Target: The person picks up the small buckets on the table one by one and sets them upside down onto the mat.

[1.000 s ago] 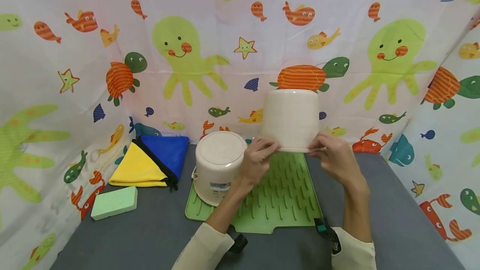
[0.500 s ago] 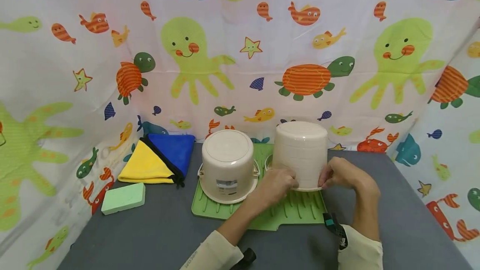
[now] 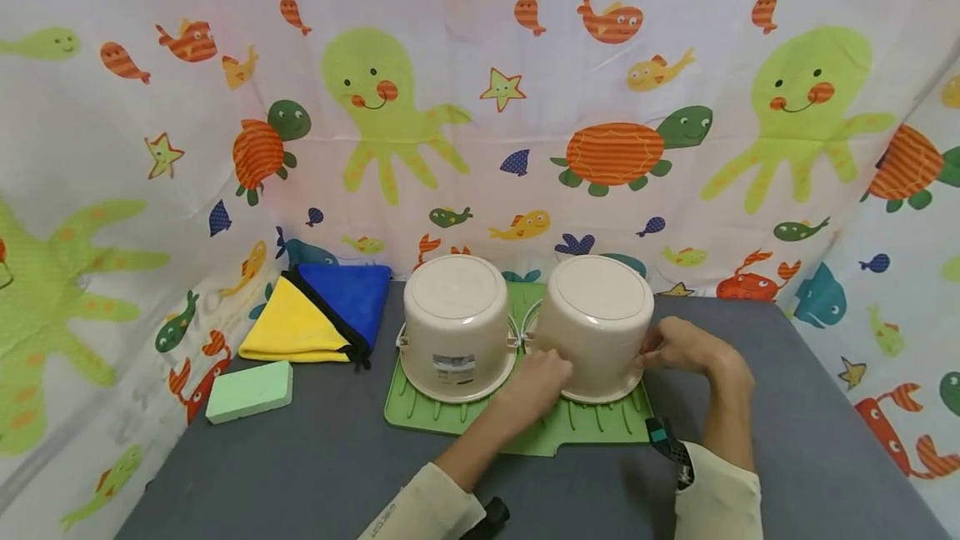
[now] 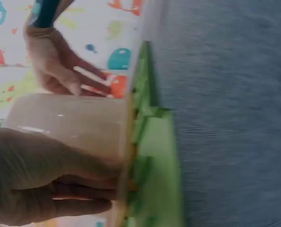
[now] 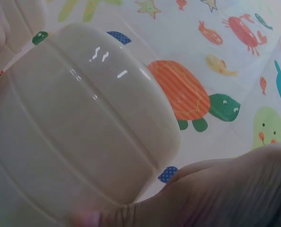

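Two cream plastic buckets stand upside down side by side on a green ridged mat (image 3: pixel 525 444). My left hand (image 3: pixel 543 377) is at the front left of the right bucket (image 3: pixel 597 323), near its lower rim. The left wrist view shows that hand's fingers (image 4: pixel 83 206) straight, their tips right at the rim. At the bucket's right side is my right hand (image 3: pixel 686 348), with its thumb (image 5: pixel 90 218) against the wall. Its fingers look loosely spread in the left wrist view. The left bucket (image 3: pixel 455 323) has a label on its front, and wire handles show between the buckets.
A green sponge (image 3: pixel 250 392) lies on the grey table (image 3: pixel 300 473) to the left. Behind it are a folded yellow cloth (image 3: pixel 300 327) and a blue cloth (image 3: pixel 348 294) with dark edging. A curtain (image 3: pixel 465 57) printed with sea animals surrounds the back and sides.
The right bucket has come down from above the mat, bottom up, onto it beside the left bucket. Both hands have moved down with it, and the head view has shifted slightly.
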{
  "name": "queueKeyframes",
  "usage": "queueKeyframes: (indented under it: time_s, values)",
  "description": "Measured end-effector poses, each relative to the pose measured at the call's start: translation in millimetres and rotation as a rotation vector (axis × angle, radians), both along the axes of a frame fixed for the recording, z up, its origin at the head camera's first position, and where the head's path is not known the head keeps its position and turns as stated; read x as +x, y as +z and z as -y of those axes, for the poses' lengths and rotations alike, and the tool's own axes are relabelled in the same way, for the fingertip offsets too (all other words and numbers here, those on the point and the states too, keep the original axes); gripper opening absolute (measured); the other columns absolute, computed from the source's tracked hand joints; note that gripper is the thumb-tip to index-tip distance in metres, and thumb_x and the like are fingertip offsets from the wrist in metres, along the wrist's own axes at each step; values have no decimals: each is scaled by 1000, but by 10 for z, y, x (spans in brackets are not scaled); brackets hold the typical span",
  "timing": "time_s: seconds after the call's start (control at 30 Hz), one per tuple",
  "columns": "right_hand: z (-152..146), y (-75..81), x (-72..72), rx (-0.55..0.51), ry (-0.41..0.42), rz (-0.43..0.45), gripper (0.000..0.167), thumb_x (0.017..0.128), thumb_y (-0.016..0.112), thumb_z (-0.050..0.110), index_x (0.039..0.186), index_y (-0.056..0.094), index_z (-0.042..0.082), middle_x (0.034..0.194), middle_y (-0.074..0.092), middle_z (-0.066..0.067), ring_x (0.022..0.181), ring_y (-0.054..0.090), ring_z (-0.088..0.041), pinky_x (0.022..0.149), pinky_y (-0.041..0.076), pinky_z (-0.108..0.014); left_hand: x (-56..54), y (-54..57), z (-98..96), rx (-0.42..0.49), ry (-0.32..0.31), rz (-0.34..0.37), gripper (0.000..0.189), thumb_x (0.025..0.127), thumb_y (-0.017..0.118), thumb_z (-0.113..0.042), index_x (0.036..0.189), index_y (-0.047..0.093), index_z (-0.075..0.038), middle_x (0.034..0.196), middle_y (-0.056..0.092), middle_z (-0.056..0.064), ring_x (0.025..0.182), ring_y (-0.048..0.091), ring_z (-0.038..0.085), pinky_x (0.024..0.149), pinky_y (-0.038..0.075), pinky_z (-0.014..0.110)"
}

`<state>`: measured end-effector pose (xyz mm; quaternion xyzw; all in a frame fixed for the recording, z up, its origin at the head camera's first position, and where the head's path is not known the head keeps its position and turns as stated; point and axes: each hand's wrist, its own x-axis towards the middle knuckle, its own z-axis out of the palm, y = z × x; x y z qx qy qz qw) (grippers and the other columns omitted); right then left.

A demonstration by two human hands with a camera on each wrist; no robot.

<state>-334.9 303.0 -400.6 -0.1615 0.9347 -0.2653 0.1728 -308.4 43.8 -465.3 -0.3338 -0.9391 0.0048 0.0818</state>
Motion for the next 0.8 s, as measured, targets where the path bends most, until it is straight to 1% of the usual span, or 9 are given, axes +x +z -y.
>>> queueKeyframes:
  time_s: [0.1, 0.17, 0.23, 0.27, 0.37, 0.43, 0.53, 0.67, 0.8]
  values:
    - [50, -6, 3, -154, -12, -9, 81, 88, 86, 25, 149, 40, -4, 134, 61, -25, 116, 62, -39, 92, 59, -53, 19, 180, 114, 94, 58, 208, 14, 92, 77, -10, 79, 71, -15, 76, 67, -2, 65, 59, 10, 55, 50, 24]
    - [68, -9, 1, -273, 11, -29, 107, 86, 88, 23, 161, 14, 2, 152, 43, -29, 133, 51, -47, 101, 55, -62, 21, 313, 192, 219, 123, 303, 23, 91, 82, -21, 75, 67, -13, 69, 62, -3, 58, 51, 9, 50, 43, 22]
    - [77, -14, -13, -344, 44, -61, 118, 84, 89, 20, 165, 4, 6, 158, 33, -30, 138, 44, -50, 104, 52, -66, 16, 417, 247, 379, 172, 313, 30, 88, 85, -33, 81, 65, -11, 71, 59, -1, 59, 48, 10, 52, 40, 22]
    - [74, -15, -18, -362, 48, -72, 121, 84, 90, 19, 165, 1, 7, 160, 30, -30, 139, 42, -50, 104, 52, -66, 13, 451, 262, 469, 194, 296, 33, 87, 84, -36, 89, 65, -8, 76, 61, 1, 63, 52, 11, 55, 44, 22]
    - [44, -24, -20, -349, 31, -82, 120, 83, 90, 19, 164, 3, 5, 157, 33, -31, 136, 48, -51, 101, 55, -63, 8, 483, 254, 702, 202, 272, 64, 87, 84, -38, 133, 56, -3, 121, 66, 11, 105, 67, 19, 87, 59, 29]
    - [18, -36, -17, -329, 20, -76, 118, 83, 90, 20, 163, 5, 3, 154, 37, -31, 132, 53, -51, 98, 58, -60, 6, 446, 210, 782, 184, 281, 91, 88, 83, -37, 158, 34, -6, 153, 52, 16, 139, 56, 26, 113, 52, 39]
    - [-11, -51, -16, -323, 20, -66, 116, 84, 90, 20, 163, 6, 3, 153, 38, -31, 130, 56, -52, 97, 59, -58, 11, 380, 119, 790, 167, 297, 106, 91, 80, -35, 169, 12, -12, 169, 36, 14, 154, 42, 28, 123, 43, 43]
    - [-21, -67, -19, -339, 44, -59, 117, 84, 89, 20, 164, 5, 4, 156, 34, -31, 131, 54, -53, 99, 58, -61, 20, 346, 48, 704, 211, 224, 105, 91, 80, -35, 168, 15, -8, 163, 45, 17, 146, 53, 30, 115, 52, 40]
    - [-31, -83, -23, -350, 59, -51, 119, 85, 88, 19, 165, 2, 6, 157, 32, -31, 132, 53, -54, 98, 58, -61, 13, 374, 64, 673, 215, 206, 104, 89, 83, -36, 167, 19, -6, 160, 49, 17, 142, 57, 29, 112, 54, 39]
